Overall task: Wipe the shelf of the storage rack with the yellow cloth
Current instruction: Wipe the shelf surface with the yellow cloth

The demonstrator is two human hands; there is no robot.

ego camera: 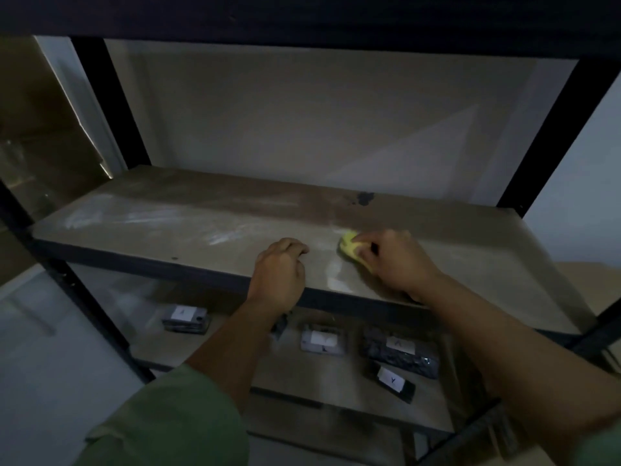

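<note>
The dusty brown shelf of a black-framed storage rack spans the middle of the view. My right hand grips a bunched yellow cloth and presses it onto the shelf right of centre. Only the cloth's left end shows past my fingers. My left hand rests on the shelf's front edge just left of the cloth, fingers curled, holding nothing. White dust streaks lie on the left part of the shelf, and a dark stain marks the back.
The rack's black uprights stand at left and right, with a dark upper shelf overhead. On the lower shelf lie several dark labelled packets. A pale wall is behind, and a glass panel to the left.
</note>
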